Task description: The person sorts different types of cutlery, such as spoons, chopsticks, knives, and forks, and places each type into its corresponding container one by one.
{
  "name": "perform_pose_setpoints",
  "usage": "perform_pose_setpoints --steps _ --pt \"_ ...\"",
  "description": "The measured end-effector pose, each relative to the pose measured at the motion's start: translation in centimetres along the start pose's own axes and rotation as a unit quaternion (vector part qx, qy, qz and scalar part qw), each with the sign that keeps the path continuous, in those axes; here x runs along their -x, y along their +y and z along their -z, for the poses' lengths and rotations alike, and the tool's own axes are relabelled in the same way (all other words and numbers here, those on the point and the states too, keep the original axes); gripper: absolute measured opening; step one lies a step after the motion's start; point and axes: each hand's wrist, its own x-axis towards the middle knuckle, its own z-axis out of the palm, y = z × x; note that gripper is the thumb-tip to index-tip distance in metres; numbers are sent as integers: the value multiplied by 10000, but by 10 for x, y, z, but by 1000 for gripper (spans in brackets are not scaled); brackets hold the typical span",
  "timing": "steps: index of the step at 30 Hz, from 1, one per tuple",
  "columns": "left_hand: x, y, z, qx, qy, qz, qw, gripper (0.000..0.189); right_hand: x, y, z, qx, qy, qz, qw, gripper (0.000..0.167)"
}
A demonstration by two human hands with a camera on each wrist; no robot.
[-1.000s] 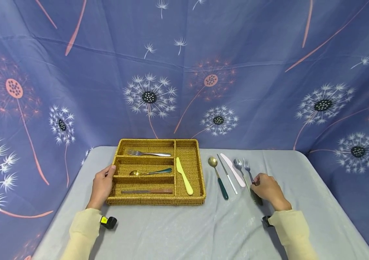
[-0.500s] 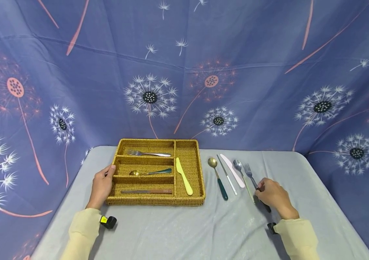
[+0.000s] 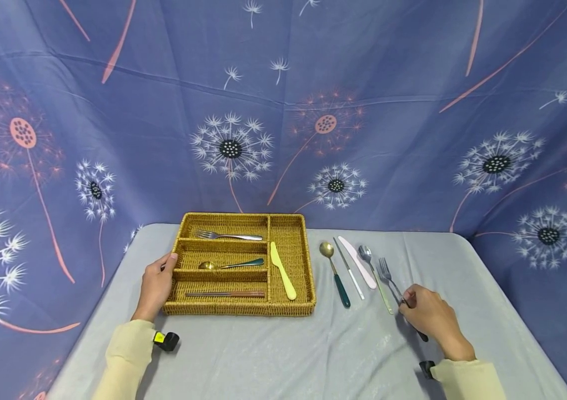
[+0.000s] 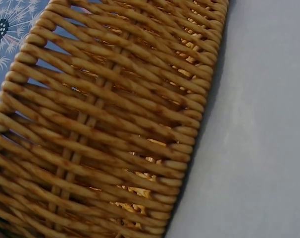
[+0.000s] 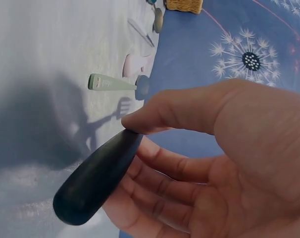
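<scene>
My right hand (image 3: 430,314) pinches a fork (image 3: 396,289) between thumb and fingers, with the tines pointing away to the back left. In the right wrist view its dark handle (image 5: 98,178) juts out past the thumb, and its shadow falls on the cloth apart from it. On the other side, my left hand (image 3: 155,286) grips the left edge of a wicker cutlery tray (image 3: 240,310). Woven wall (image 4: 105,119) fills most of the left wrist view, which hides that hand's fingers. Nearest the fork lies a silver spoon (image 3: 365,254) with a light green handle.
Inside the tray lie a silver fork (image 3: 230,237), a gold spoon (image 3: 208,266), brown-ended chopsticks (image 3: 225,294) and a yellow knife (image 3: 283,272). Between tray and fork are a green-handled gold spoon (image 3: 341,291), white-ended chopsticks (image 3: 349,269) and a pink knife (image 3: 357,262). A dandelion-print curtain (image 3: 403,166) stands behind.
My right hand has drawn the fork toward the front right, away from the light green spoon it overlapped before. The left hand and the tray have stayed put.
</scene>
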Motion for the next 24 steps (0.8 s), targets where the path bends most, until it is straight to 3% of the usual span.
perform_pose_setpoints --steps 15,24 --pt "-1 -2 0 41 -36 29 10000 73 22 -4 -7 -120 -232 -203 9995 13" --pt "-1 -1 1 57 -95 70 9999 72 34 -14 -8 -180 -70 -39 9998 12"
